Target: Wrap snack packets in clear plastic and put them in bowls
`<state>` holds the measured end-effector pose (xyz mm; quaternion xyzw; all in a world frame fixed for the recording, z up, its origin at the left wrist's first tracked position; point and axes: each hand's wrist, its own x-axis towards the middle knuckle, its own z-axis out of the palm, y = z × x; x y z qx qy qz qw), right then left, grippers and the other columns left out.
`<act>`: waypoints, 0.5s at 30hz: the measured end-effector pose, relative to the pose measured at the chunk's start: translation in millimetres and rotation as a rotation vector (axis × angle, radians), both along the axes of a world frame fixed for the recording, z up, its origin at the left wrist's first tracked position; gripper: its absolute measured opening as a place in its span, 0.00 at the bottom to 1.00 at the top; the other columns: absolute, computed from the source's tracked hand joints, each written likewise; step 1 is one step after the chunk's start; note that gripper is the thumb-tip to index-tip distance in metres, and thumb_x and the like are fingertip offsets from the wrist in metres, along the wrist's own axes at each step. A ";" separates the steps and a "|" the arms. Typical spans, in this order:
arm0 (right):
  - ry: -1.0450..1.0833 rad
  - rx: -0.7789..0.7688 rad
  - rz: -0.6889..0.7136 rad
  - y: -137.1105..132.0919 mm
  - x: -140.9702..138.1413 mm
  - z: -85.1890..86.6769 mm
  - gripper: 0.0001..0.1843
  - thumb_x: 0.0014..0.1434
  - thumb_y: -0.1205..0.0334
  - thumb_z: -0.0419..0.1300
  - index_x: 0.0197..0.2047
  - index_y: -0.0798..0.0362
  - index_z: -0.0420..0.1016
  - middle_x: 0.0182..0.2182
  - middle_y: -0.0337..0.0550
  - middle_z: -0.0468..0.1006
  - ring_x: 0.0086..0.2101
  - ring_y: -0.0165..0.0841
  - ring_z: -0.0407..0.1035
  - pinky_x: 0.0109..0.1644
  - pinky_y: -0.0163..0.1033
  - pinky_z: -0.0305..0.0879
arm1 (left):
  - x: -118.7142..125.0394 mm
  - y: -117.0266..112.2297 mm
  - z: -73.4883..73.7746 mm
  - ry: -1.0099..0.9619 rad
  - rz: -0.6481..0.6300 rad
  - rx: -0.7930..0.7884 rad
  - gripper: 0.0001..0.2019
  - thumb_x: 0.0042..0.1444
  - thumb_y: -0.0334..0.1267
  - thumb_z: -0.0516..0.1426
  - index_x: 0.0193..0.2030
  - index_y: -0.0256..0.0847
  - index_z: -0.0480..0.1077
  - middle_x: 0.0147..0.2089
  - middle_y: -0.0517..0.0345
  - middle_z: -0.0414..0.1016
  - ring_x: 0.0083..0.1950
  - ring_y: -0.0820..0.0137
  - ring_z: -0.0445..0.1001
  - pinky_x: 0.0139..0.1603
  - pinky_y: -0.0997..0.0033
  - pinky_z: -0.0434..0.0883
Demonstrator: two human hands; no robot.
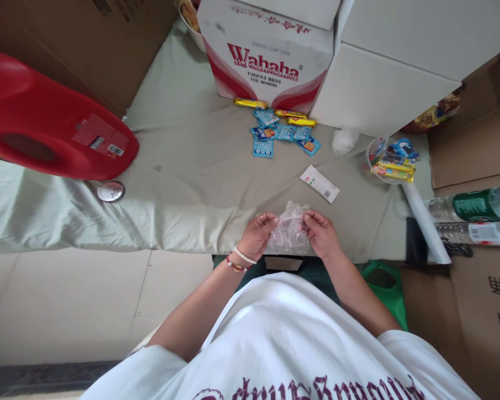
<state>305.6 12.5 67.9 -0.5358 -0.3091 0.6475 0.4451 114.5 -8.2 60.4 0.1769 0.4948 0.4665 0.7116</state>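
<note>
A crumpled clear plastic bag [290, 229] is stretched between my hands at the near edge of the cloth-covered surface. My left hand [258, 233] pinches its left upper edge, a ring and bracelets showing on that arm. On the other side, my right hand [320, 232] pinches the bag between thumb and fingers. Just beyond the bag lies a white packet [320, 184] with a barcode. Farther back are several blue snack packets [263, 147] in a loose pile, with yellow-wrapped bars [250, 104] beside the carton.
A Wahaha water carton [270, 61] and white boxes [391, 78] stand at the back. To the left lies a red jug [58, 122] near a round badge [110, 191]. On the right are a snack-filled tub [373, 161], a white roll [427, 225] and plastic bottles [483, 204].
</note>
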 end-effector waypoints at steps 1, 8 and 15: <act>0.003 -0.004 -0.002 -0.4 0.0 0.2 0.20 0.47 0.44 0.77 0.33 0.49 0.81 0.26 0.35 0.77 0.27 0.28 0.68 0.33 0.35 0.66 | -1.0 -0.4 1.7 -0.025 -0.018 -0.003 0.25 0.41 0.58 0.74 0.32 0.41 0.72 0.31 0.63 0.72 0.32 0.75 0.68 0.32 0.74 0.65; -0.140 0.105 0.117 -5.8 -7.4 3.7 0.20 0.47 0.41 0.77 0.34 0.48 0.85 0.24 0.35 0.78 0.28 0.30 0.69 0.37 0.39 0.67 | 8.5 0.1 2.6 0.065 -0.034 0.095 0.22 0.49 0.57 0.71 0.35 0.41 0.73 0.32 0.61 0.73 0.33 0.72 0.69 0.36 0.71 0.67; 0.017 0.022 -0.004 -2.5 -3.6 6.0 0.18 0.45 0.45 0.79 0.33 0.47 0.85 0.26 0.36 0.78 0.27 0.28 0.68 0.34 0.36 0.67 | 4.9 4.2 3.6 -0.068 0.114 0.004 0.22 0.44 0.52 0.74 0.35 0.40 0.73 0.31 0.63 0.74 0.34 0.73 0.72 0.37 0.73 0.71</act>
